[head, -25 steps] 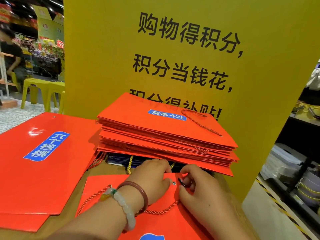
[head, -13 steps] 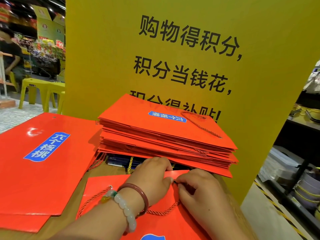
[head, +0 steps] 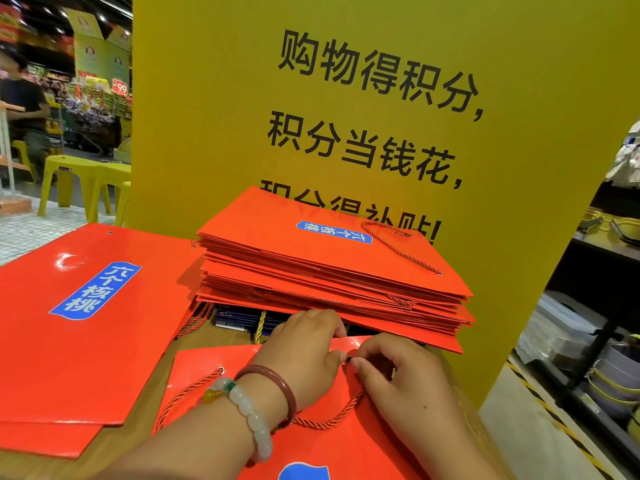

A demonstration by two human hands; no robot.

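A: Red and glossy, that paper bag [head: 214, 372]. Where does it lie?
B: Flat on the table, just in front of the stack of bags [head: 329, 271], with its top edge under both hands.
A: And the grips?
B: The left hand [head: 304, 351] curls over that edge and holds it. The right hand [head: 405, 379] pinches the end of the rope handle [head: 322, 422] right beside the left thumb.

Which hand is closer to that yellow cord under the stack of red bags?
Left. The left hand lies just right of the yellow cord; the right hand is farther right, beyond it.
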